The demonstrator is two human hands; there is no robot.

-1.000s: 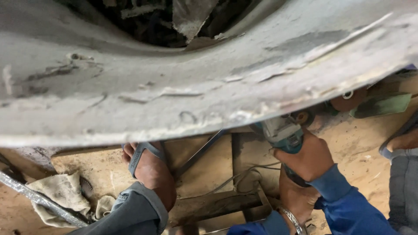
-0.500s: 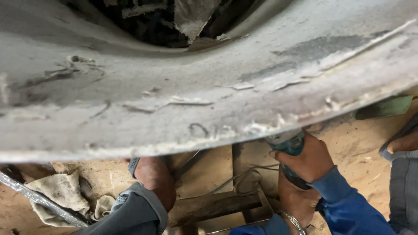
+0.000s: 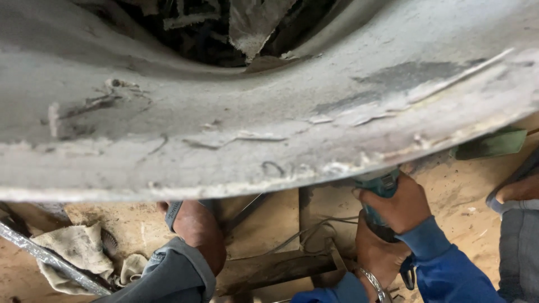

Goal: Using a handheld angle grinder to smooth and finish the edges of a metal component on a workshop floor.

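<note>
A teal and black power tool [image 3: 379, 188] pokes up under the lower edge of a big curved grey panel [image 3: 236, 129] with cracked, flaking filler. My right hand [image 3: 401, 205], in a blue sleeve, is wrapped around the tool's body. My left hand [image 3: 375, 255], with a metal bracelet at the wrist, grips the tool's lower end just beneath. The tool's working head is hidden behind the panel's edge.
My left foot [image 3: 193, 224] in a sandal and a grey trouser leg stand on the dusty wooden floor. Dirty rags [image 3: 76, 249] and a metal bar [image 3: 50, 261] lie at the lower left. Wooden planks and cables [image 3: 297, 238] lie between the feet. Another sandalled foot [image 3: 516, 191] shows at the right.
The panel's edge now covers more of the tool and of my left foot. Both hands have kept their grip and sit slightly further right under the panel.
</note>
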